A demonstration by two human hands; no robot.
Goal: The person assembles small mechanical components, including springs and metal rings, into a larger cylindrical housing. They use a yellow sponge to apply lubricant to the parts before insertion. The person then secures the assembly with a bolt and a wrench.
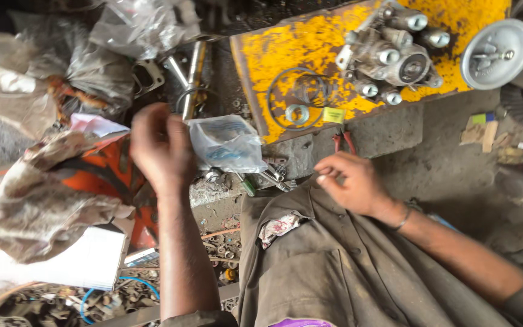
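My left hand [161,148] pinches a clear plastic bag [226,143] up for access; my right hand [352,181] rests half-curled, empty, on my knee.

We list a clear plastic bag [228,144] — thin, crinkled, faintly glossy — pinched in the left hand [158,148]. We note a board [310,45] with yellow paint, chipped and rough. On it we record a valve body [388,54] of dull cast metal with polished caps, and a disc [496,53] of smooth grey metal. We add trouser cloth [328,266] — matt, greasy, coarse-woven — under the right hand [352,181].
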